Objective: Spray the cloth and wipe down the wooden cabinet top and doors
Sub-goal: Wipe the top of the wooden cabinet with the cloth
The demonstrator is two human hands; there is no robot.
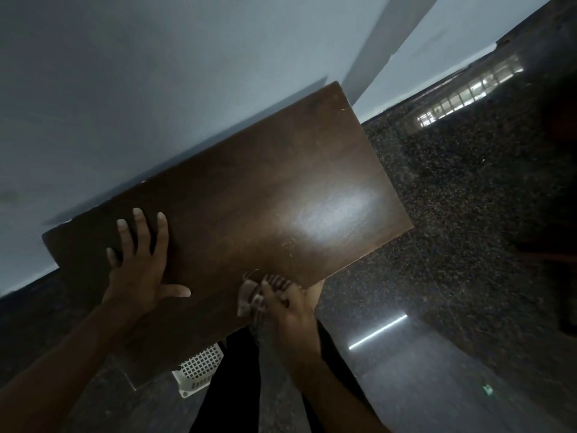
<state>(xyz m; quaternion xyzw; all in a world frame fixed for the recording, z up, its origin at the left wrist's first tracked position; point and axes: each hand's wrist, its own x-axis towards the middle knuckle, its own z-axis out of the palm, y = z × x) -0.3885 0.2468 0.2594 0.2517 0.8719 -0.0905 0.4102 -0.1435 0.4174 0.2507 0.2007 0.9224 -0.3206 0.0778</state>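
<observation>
The dark wooden cabinet top [249, 189] fills the middle of the head view, standing against a pale wall. My left hand [140, 264] lies flat on its near-left part with fingers spread. At the near edge of the top, my right hand [285, 304] grips a bunched, light patterned cloth [248, 296], which sits against the wood. The cabinet doors are hidden below the top. No spray bottle is in view.
A white perforated plastic basket [199, 367] stands on the floor below the cabinet's front edge, beside my dark trouser legs. A dark speckled polished floor [452, 214] stretches to the right. The pale wall [156, 89] runs behind the cabinet.
</observation>
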